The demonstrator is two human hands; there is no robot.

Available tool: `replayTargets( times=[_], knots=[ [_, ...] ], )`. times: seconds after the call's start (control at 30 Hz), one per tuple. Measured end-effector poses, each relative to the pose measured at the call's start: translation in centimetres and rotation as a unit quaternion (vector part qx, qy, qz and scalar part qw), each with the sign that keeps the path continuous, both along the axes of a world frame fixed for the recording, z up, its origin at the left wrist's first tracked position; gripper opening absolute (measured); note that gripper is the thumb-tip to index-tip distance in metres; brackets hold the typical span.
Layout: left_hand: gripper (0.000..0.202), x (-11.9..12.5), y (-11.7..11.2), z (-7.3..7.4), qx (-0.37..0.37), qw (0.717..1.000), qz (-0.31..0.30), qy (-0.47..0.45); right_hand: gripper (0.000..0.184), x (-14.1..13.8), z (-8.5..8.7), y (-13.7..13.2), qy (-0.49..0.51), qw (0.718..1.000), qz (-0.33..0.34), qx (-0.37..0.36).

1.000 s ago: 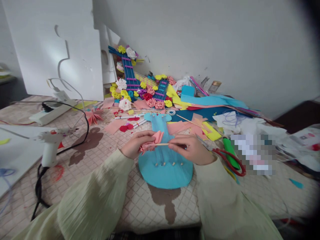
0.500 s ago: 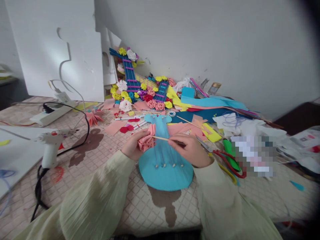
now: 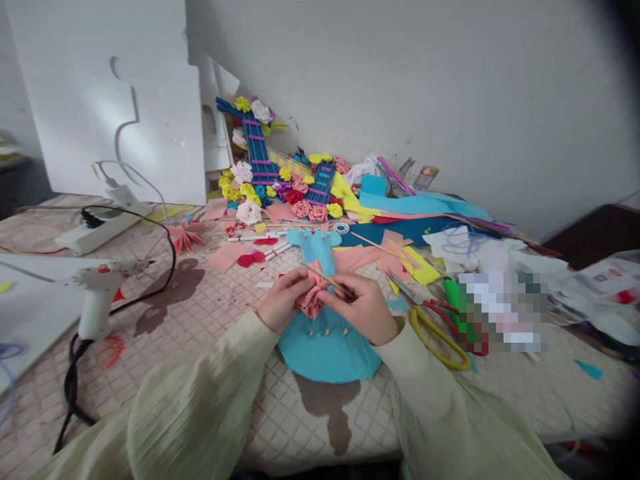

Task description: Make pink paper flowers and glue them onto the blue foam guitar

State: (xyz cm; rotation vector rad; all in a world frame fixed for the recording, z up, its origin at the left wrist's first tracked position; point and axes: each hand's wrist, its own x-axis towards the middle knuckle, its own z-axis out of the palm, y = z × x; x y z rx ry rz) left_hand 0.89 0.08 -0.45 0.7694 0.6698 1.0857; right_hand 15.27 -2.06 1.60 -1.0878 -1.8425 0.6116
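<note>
A pink crepe-paper flower (image 3: 311, 303) is pinched in the fingers of my left hand (image 3: 285, 300). My right hand (image 3: 363, 305) grips a thin wooden stick (image 3: 327, 279), its tip slanting up to the left across the flower's top edge. The right fingertips are close against the flower's right side; whether they press on it I cannot tell. Below both hands lies a light-blue paper-covered guitar shape (image 3: 330, 360) with thin strings and small pegs. The hands and flower hide its middle.
A white glue gun (image 3: 97, 293) stands at left, its black cord near a power strip (image 3: 103, 227). Red-handled scissors (image 3: 435, 305) and yellow-handled scissors (image 3: 440, 343) lie at right. Decorated dark-blue guitars (image 3: 257, 150) with paper flowers lean at the back, beside white boards (image 3: 125, 100).
My left hand has brought the flower to the right and slightly down. The right hand has moved left, and the stick now tilts more steeply. The hands are closer together.
</note>
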Motion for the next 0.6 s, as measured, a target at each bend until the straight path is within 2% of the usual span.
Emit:
replayTargets(
  times=[0.3,0.4,0.47,0.6],
  knots=[
    [0.017,0.05,-0.2,0.19,0.029,0.999,-0.013,0.025,0.011,-0.01,0.0,-0.02,-0.013,1.0,-0.024,-0.011],
    [0.018,-0.21,-0.18,0.39,0.045,0.997,0.0,0.054,0.014,0.29,-0.09,0.1,-0.001,0.999,-0.041,-0.021],
    [0.019,-0.37,-0.21,0.5,0.076,0.993,0.025,0.088,0.016,0.52,-0.09,0.17,0.011,0.999,-0.03,-0.039],
    [0.017,-0.47,-0.46,0.76,0.151,0.978,0.05,0.131,0.018,0.74,0.02,0.22,0.012,0.997,0.031,-0.069]
  ],
)
